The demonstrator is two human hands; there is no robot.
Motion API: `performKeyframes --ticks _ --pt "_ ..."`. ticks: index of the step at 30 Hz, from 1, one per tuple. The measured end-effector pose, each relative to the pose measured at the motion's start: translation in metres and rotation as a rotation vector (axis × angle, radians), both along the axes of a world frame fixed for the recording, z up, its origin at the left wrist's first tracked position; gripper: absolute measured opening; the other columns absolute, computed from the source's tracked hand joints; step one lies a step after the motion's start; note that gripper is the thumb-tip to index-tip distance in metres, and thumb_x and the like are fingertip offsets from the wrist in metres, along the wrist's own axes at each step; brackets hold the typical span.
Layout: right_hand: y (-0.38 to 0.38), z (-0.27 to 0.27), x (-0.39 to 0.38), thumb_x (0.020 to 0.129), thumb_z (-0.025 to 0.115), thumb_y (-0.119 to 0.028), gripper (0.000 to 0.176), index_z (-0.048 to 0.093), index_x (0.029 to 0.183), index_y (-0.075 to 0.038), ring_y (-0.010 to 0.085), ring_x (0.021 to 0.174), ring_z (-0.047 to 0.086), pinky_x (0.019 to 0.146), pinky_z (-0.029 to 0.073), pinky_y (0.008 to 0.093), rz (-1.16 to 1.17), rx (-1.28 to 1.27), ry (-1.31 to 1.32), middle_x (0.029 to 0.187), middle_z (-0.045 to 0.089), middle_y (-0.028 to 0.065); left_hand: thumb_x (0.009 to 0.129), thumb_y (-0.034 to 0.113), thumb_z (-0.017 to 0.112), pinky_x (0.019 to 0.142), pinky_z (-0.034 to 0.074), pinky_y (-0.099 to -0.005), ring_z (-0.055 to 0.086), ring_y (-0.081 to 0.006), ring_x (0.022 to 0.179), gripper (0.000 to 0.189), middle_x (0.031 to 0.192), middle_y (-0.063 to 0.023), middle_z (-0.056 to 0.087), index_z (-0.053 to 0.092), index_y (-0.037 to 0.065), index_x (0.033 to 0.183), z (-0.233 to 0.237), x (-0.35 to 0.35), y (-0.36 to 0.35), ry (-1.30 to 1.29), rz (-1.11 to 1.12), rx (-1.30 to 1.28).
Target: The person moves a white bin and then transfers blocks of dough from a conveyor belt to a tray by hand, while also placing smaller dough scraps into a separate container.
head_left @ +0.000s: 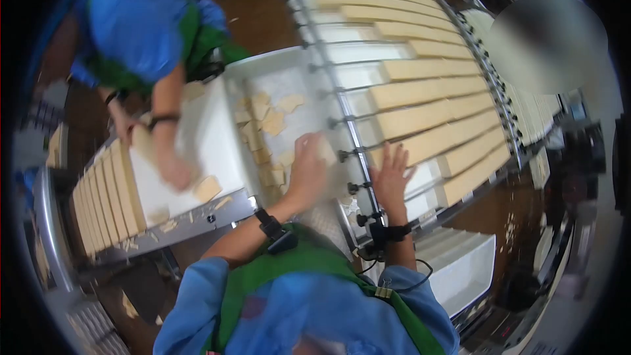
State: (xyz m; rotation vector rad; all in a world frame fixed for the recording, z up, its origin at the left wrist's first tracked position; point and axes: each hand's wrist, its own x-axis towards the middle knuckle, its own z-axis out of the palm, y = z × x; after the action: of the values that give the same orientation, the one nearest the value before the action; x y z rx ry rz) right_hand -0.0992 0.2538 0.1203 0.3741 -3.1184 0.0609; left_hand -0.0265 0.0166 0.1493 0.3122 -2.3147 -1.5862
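Blurred by motion, my left hand is over a white bin that holds broken pale-yellow flat pieces. A pale smear shows beside its fingers, and I cannot tell whether the hand holds it. My right hand has its fingers spread, with the fingertips at the near end of a long pale-yellow slab. That slab lies in a row with several others on a white rack divided by metal rods.
Across from me a co-worker bends over a white board, with both hands on a pale slab. A stack of slabs stands at the left. White trays sit low on the right. A metal rail with dark knobs edges the rack.
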Motion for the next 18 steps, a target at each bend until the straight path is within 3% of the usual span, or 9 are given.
performKeyframes --ticks 2,5,6,9,10,11,13,15,18 --pt "-0.01 0.009 0.001 0.1 0.061 -0.045 0.084 0.023 0.168 -0.014 0.0449 0.16 0.01 0.121 0.007 0.0736 -0.062 0.011 -0.045 0.172 0.013 0.0265 0.089 0.006 0.072 0.118 0.038 -0.0491 0.041 -0.0484 0.142 0.063 0.147 -0.0204 0.044 0.05 0.01 0.149 -0.012 0.036 -0.044 -0.022 0.097 -0.149" --pt "-0.06 0.028 0.004 0.102 0.061 -0.042 0.081 0.025 0.166 -0.009 0.0465 0.159 0.01 0.12 0.007 0.0744 0.017 -0.05 0.054 0.171 0.016 0.0287 0.089 0.006 0.072 0.118 0.038 -0.0496 0.042 -0.0474 0.142 0.06 0.144 -0.0202 0.047 0.052 0.01 0.146 -0.038 0.098 -0.113 -0.107 0.275 -0.348" --pt "-0.09 0.032 0.005 0.102 0.061 -0.042 0.081 0.025 0.166 -0.009 0.0465 0.159 0.01 0.12 0.007 0.0744 0.126 -0.071 0.046 0.171 0.016 0.0287 0.089 0.006 0.07 0.116 0.039 -0.0502 0.044 -0.0455 0.139 0.053 0.141 -0.0197 0.05 0.058 0.009 0.14 -0.059 0.121 -0.135 -0.111 0.368 -0.378" --pt "-0.195 0.027 0.011 0.102 0.062 -0.037 0.077 0.029 0.164 -0.006 0.0466 0.158 0.015 0.122 0.009 0.0708 0.347 -0.18 0.039 0.168 0.024 0.029 0.088 0.004 0.069 0.114 0.04 -0.05 0.047 -0.0433 0.135 0.047 0.137 -0.0201 0.052 0.063 0.008 0.134 -0.058 0.192 -0.192 -0.095 0.761 -0.386" --pt "-0.231 0.017 0.016 0.101 0.063 -0.034 0.076 0.03 0.164 -0.005 0.0465 0.158 0.017 0.123 0.011 0.0685 0.548 -0.257 0.035 0.166 0.028 0.0291 0.087 0.004 0.069 0.113 0.039 -0.0496 0.048 -0.0422 0.131 0.044 0.136 -0.0206 0.052 0.065 0.008 0.131 -0.063 0.214 -0.21 -0.097 0.952 -0.413" --pt "-0.261 0.012 0.026 0.101 0.064 -0.031 0.075 0.03 0.163 -0.004 0.0465 0.157 0.019 0.124 0.012 0.0662 0.733 -0.329 0.036 0.164 0.032 0.0291 0.087 0.007 0.069 0.113 0.037 -0.0501 0.049 -0.0422 0.129 0.047 0.133 -0.0216 0.052 0.063 0.007 0.133 -0.08 0.236 -0.231 -0.142 1.138 -0.474" --pt "-0.351 0.017 0.057 0.099 0.066 -0.024 0.074 0.032 0.161 0.0 0.0477 0.154 0.024 0.125 0.018 0.059 0.908 -0.48 -0.202 0.161 0.035 0.0302 0.089 0.013 0.071 0.113 0.037 -0.0516 0.048 -0.0427 0.128 0.052 0.135 -0.0225 0.049 0.057 0.005 0.138 -0.093 0.282 -0.27 -0.185 1.279 -0.469" --pt "-0.438 0.016 0.091 0.098 0.067 -0.021 0.071 0.037 0.156 0.005 0.0497 0.147 0.034 0.124 0.024 0.0554 1.095 -0.6 -0.341 0.155 0.042 0.0322 0.089 0.02 0.075 0.113 0.036 -0.052 0.047 -0.0439 0.129 0.062 0.137 -0.0245 0.044 0.051 0.004 0.144 -0.097 0.314 -0.302 -0.455 1.567 -0.325" --pt "-0.561 0.001 0.133 0.096 0.07 -0.016 0.064 0.043 0.149 0.009 0.0482 0.132 0.046 0.116 0.036 0.0534 1.338 -0.69 -0.416 0.14 0.054 0.0311 0.085 0.026 0.081 0.113 0.038 -0.0527 0.046 -0.0454 0.129 0.074 0.14 -0.0261 0.04 0.048 0.003 0.147 -0.112 0.351 -0.347 -0.527 1.606 -0.327"
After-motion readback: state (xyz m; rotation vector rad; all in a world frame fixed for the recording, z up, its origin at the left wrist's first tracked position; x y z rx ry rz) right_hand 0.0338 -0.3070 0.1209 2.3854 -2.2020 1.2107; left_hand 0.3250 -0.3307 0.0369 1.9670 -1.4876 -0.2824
